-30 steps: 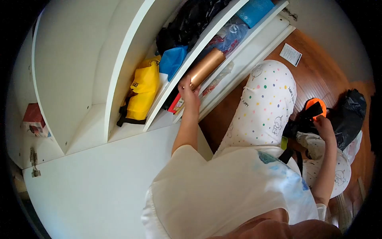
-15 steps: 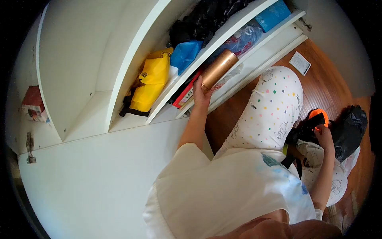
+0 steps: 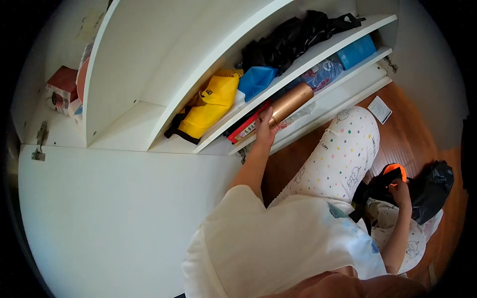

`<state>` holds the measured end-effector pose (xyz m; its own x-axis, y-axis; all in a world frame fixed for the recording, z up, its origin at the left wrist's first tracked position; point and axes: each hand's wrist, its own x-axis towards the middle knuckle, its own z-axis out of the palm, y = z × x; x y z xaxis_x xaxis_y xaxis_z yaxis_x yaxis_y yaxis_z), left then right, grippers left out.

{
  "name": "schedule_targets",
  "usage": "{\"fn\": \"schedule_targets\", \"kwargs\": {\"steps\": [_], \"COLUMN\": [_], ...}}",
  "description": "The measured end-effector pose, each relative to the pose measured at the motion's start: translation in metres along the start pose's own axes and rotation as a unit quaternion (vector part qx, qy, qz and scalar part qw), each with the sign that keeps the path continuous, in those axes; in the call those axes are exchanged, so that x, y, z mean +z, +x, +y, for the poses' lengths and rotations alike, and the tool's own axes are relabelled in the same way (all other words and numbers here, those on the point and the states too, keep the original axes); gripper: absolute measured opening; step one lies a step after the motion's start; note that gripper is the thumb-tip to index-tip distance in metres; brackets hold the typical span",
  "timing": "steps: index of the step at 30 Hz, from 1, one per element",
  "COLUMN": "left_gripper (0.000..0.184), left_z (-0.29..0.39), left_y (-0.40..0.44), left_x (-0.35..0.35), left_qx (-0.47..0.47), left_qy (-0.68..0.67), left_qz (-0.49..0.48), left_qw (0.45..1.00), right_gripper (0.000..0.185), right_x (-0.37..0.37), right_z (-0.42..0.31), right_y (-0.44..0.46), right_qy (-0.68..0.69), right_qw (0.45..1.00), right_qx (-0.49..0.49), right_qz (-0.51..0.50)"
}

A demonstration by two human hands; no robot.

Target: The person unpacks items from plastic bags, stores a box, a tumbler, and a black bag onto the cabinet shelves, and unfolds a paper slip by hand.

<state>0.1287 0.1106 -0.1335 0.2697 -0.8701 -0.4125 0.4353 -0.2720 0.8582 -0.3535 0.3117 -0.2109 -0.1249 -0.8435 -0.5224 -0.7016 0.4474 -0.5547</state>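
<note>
My left hand (image 3: 267, 123) is wrapped round one end of a copper-coloured cylindrical flask (image 3: 292, 103), held tilted in front of the cabinet's lower shelves. Behind it, partly covered, are a red flat box or book (image 3: 242, 133) and clear plastic bags (image 3: 320, 74). On the right, my right hand (image 3: 399, 191) is closed with fingertips pinched at a black item with a bright orange rim (image 3: 395, 172), low beside my knee. What kind of item that is, I cannot tell.
A yellow bag (image 3: 212, 105), a blue packet (image 3: 257, 82) and black plastic bags (image 3: 293, 42) fill one shelf. A blue box (image 3: 356, 51) sits lower. The white cabinet door (image 3: 124, 213) stands open. A white card (image 3: 379, 109) and a black bag (image 3: 435, 193) lie on the wooden floor.
The view has shifted, so the cabinet appears lower and further right. The flask lies slightly closer to the shelves and flatter. My right hand stays at the black and orange item.
</note>
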Motion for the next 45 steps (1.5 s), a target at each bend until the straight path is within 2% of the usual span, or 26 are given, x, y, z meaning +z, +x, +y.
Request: {"fn": "schedule_targets", "kwargs": {"steps": [2,3,4,7,8,10,11,12,14,16,18,23,25,32,34,38,40,42,43,45], "left_gripper": [0.062,0.063,0.063,0.055,0.055,0.051,0.048,0.048,0.049,0.045,0.052,0.05,0.049,0.049,0.049,0.048,0.047,0.038,0.046,0.046], "left_z": [0.001,0.002,0.007,0.021,0.027,0.036,0.04,0.048,0.071,0.084,0.094,0.103,0.102,0.101,0.102,0.099,0.095,0.09,0.09,0.087], "left_y": [-0.005,-0.015,-0.026,-0.052,-0.062,-0.079,-0.081,-0.086,-0.096,-0.1,-0.097,-0.104,-0.103,-0.102,-0.101,-0.096,-0.097,-0.096,-0.094,-0.094], "left_x": [0.001,0.008,0.014,0.028,0.034,0.042,0.045,0.048,0.058,0.063,0.067,0.076,0.075,0.08,0.082,0.085,0.088,0.091,0.091,0.092], "left_qx": [0.001,0.024,0.028,0.071,0.075,0.105,0.142,0.143,0.056,0.079,0.077,0.125,0.126,0.136,0.125,0.114,0.115,0.122,0.114,0.115], "left_qy": [0.041,0.061,0.059,0.171,0.169,0.158,0.152,0.152,0.002,0.021,-0.033,0.005,0.02,0.013,-0.002,0.004,0.002,0.023,0.004,0.002], "left_qz": [0.015,0.019,0.019,-0.059,-0.061,-0.158,-0.175,-0.175,-0.147,-0.147,-0.165,-0.173,-0.17,-0.152,-0.148,-0.156,-0.16,-0.163,-0.176,-0.177], "left_qw": [0.999,0.998,0.998,0.981,0.981,0.969,0.962,0.962,0.988,0.986,0.983,0.977,0.977,0.979,0.981,0.981,0.98,0.979,0.978,0.977], "right_gripper": [0.027,0.027,0.027,0.027,0.027,0.026,0.026,0.026,0.026,0.027,0.027,0.026,0.027,0.027,0.027,0.027,0.028,0.029,0.028,0.027], "right_x": [0.004,0.004,0.004,0.0,0.0,0.001,0.0,0.0,0.001,0.003,0.003,0.001,-0.011,-0.006,-0.007,-0.02,-0.009,-0.002,0.002,0.005], "right_z": [0.011,0.012,0.011,0.003,0.003,0.004,0.005,0.006,0.007,0.012,0.013,0.01,-0.02,-0.007,-0.007,-0.032,-0.013,0.001,0.009,0.014], "right_y": [0.002,0.002,0.002,-0.001,-0.001,-0.001,-0.001,-0.001,0.0,0.002,0.004,0.0,-0.016,-0.015,-0.014,-0.026,-0.017,-0.009,-0.006,-0.006], "right_qy": [0.002,-0.002,-0.007,-0.02,-0.02,0.0,0.0,0.0,0.027,0.027,0.023,0.023,0.02,0.009,0.028,0.025,0.021,0.019,0.011,0.005], "right_qw": [1.0,1.0,0.999,0.999,0.999,1.0,1.0,1.0,0.999,0.999,1.0,0.999,0.999,0.999,0.999,0.997,0.999,0.999,0.999,0.998], "right_qx": [-0.021,-0.025,-0.03,-0.041,-0.043,-0.022,-0.01,-0.011,-0.025,-0.014,-0.005,-0.012,0.003,0.013,0.026,0.065,0.021,0.03,0.008,-0.011], "right_qz": [0.018,0.015,0.012,0.022,0.025,0.022,0.005,0.005,0.005,0.012,0.018,0.026,0.043,0.051,0.026,0.026,0.042,0.034,0.048,0.065]}}
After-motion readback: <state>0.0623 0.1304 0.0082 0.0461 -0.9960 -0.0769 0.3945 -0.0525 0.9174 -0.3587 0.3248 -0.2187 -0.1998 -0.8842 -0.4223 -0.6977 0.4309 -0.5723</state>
